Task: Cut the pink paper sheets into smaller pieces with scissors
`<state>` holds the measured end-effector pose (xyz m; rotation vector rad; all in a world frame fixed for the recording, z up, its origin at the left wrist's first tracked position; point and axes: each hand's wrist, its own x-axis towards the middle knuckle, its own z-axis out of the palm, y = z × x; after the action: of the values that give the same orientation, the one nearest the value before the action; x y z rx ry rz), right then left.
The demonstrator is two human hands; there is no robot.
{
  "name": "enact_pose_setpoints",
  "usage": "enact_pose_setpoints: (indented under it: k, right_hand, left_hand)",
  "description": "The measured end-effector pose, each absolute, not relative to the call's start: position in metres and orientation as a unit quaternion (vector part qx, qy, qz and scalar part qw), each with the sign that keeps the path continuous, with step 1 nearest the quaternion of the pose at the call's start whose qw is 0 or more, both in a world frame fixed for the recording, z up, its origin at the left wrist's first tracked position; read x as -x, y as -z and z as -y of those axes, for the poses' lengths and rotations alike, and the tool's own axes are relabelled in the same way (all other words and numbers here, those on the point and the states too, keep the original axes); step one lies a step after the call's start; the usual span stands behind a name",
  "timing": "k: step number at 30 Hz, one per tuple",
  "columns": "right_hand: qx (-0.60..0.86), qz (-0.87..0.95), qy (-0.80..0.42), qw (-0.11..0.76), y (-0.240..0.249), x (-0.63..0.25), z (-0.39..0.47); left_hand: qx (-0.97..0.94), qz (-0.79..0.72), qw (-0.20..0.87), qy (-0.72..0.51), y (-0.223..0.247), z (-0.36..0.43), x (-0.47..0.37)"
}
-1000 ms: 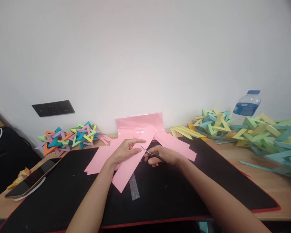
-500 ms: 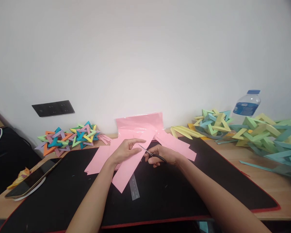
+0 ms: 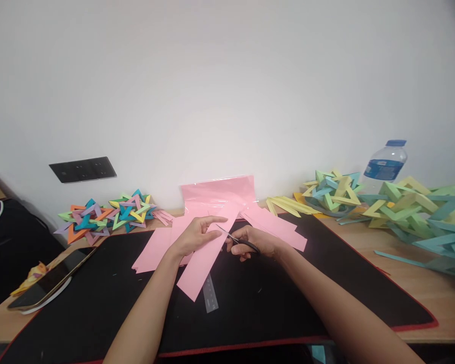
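With left hand (image 3: 191, 237), holding pink strip (image 3: 197, 278), probably light, easily creasing, best pinching at edges; with right hand (image 3: 258, 242), gripping scissors (image 3: 233, 238).

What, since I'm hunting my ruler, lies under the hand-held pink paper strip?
A translucent ruler on the black mat runs under the pink paper strip; its near end shows. The rest beneath is covered, unseen.

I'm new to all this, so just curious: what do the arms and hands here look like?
They are a person's. The left grip and right grip are human hands without gloves, and the left forearm and right forearm are bare: no sleeve, watch, cable or marking shows.
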<state>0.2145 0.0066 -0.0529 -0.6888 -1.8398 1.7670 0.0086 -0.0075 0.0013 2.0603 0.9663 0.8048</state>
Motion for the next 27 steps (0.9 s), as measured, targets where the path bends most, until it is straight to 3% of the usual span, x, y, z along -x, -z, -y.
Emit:
enact_pose_setpoints:
  k: [27]
  right_hand:
    - [0.263, 0.677, -0.645, 0.237, 0.0531, -0.215, -0.0073]
  left_hand:
    - [-0.799, -0.369, 0.366, -0.304, -0.0014, 0.0079, -0.009]
